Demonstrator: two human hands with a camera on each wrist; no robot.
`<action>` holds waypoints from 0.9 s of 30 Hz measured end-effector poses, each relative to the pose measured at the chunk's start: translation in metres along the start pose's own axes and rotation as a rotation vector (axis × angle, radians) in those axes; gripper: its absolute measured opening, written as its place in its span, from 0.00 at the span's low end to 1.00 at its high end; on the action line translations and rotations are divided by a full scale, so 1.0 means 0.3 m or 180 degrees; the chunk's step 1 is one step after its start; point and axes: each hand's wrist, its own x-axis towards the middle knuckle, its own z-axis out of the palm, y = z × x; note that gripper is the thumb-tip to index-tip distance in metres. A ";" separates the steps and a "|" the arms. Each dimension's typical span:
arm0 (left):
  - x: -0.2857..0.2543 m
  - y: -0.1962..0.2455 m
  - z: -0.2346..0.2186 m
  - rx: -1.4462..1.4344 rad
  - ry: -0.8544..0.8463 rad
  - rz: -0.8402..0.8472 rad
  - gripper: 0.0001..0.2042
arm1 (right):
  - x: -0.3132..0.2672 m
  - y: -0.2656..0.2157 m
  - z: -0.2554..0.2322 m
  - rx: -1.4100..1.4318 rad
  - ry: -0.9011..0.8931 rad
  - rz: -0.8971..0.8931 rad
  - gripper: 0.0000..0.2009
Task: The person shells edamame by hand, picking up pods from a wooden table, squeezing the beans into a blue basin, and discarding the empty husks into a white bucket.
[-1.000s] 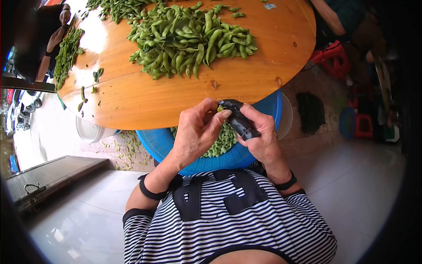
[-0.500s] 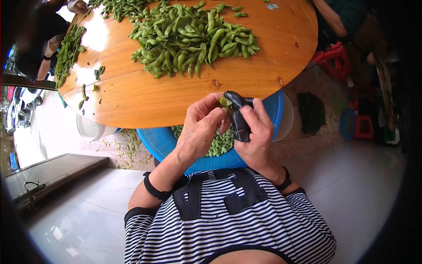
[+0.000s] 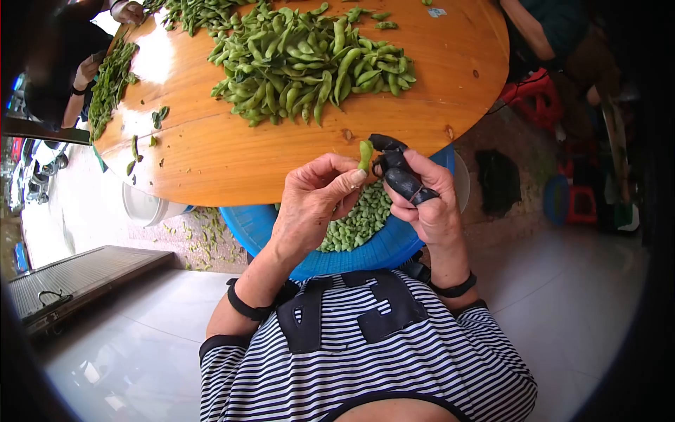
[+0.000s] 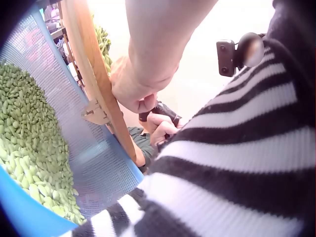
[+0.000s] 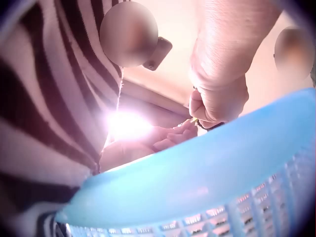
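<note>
Between thumb and fingers my left hand [image 3: 316,200] pinches a green pod [image 3: 365,155], which points upward. My right hand [image 3: 430,200] is just to its right, its fingers curled round a black object [image 3: 404,179]; black wrapping also covers a fingertip there. Below both hands, a blue basket [image 3: 235,228] holds shelled green beans [image 3: 358,224]. A large heap of pods [image 3: 302,67] lies on the wooden table [image 3: 232,158]. In the left wrist view the left hand [image 4: 136,86] is seen from behind, hiding the pod. The right wrist view shows the right hand [image 5: 219,101] above the basket's rim [image 5: 187,182].
More pods [image 3: 112,81] lie at the table's left edge, near another person's hands [image 3: 88,70]. A white tub [image 3: 143,205] stands under the table's left side. Pod scraps [image 3: 204,239] litter the floor. A red stool [image 3: 538,98] is at the right.
The pod now stands upright in my left fingers, apart from the black object. My right hand has moved a little to the right and turned with the black object.
</note>
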 end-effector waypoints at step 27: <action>-0.045 -0.002 0.013 0.3233 0.0109 0.0810 0.10 | -0.063 0.000 -0.006 -0.1727 -0.0212 0.0223 0.18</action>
